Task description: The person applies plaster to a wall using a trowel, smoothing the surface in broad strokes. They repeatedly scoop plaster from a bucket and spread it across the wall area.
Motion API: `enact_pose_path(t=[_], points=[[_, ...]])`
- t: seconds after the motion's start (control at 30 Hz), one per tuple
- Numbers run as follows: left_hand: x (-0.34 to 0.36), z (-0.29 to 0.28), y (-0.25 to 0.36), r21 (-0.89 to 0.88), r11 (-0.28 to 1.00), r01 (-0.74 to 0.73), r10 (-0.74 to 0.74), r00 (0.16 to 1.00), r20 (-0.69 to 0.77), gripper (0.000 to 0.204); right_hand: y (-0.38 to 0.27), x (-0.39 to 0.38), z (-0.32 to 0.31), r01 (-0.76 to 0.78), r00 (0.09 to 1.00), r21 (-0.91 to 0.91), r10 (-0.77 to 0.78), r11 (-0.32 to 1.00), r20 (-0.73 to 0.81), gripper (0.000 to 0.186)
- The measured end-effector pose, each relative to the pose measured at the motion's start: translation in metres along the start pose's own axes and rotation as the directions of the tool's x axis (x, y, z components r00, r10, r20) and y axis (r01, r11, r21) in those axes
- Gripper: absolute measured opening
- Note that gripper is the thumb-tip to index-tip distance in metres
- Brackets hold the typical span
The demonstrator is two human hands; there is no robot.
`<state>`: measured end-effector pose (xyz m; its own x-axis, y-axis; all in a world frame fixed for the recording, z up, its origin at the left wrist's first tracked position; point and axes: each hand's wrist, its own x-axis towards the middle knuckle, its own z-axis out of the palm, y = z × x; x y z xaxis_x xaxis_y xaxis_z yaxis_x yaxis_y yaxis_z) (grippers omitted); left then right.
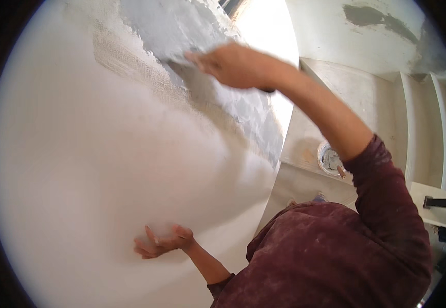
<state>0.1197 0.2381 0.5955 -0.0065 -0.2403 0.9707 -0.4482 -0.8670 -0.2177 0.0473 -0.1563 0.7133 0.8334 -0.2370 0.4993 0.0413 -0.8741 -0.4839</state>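
Observation:
My right hand (233,64) is raised to the upper part of the wall, its fingers closed round a putty knife (175,62). The hand is blurred, and only a thin dark part of the blade shows against the wall. Under it spreads a patch of wet grey plaster (182,25), bordered by a rough beige strip (125,61). Lower down, my left hand (161,243) is open beside the smooth white wall (89,169), fingers spread and slightly curled. It holds nothing, and whether it touches the wall I cannot tell.
A round bucket (321,155) with grey plaster inside stands on a step to the right, a brownish handle-like piece at its rim. Pale stairs (403,128) rise at the far right, near a black bar (444,203). Bright light enters at the top.

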Motion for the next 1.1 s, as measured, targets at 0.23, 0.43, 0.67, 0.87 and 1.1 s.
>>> enact_pose_path(t=[0.23,0.43,0.67,0.87,1.1], points=[[0.0,0.001,0.004,0.117,0.99,-0.075,0.073,0.997,0.017,0.064,0.042,-0.117,0.075,-0.222,0.94,0.302,0.121,0.927,0.319,0.04],[-0.002,-0.003,0.007,0.164,0.98,-0.112,0.101,0.992,0.076,0.065,0.066,-0.04,0.001,-0.085,0.986,0.265,0.118,0.96,-0.113,0.04],[-0.002,0.0,0.015,0.17,0.983,-0.072,0.06,0.995,0.076,0.064,0.037,-0.037,0.017,-0.245,0.961,0.16,0.217,0.956,0.174,0.048],[-0.004,0.004,0.021,0.242,0.968,-0.071,0.046,0.993,0.108,0.066,0.069,-0.098,0.055,-0.308,0.867,0.255,0.16,0.916,0.471,0.044],[-0.009,0.009,0.009,0.229,0.965,-0.131,0.111,0.989,0.097,0.067,0.062,0.009,-0.011,0.061,0.958,0.062,-0.041,0.996,-0.282,0.044]])
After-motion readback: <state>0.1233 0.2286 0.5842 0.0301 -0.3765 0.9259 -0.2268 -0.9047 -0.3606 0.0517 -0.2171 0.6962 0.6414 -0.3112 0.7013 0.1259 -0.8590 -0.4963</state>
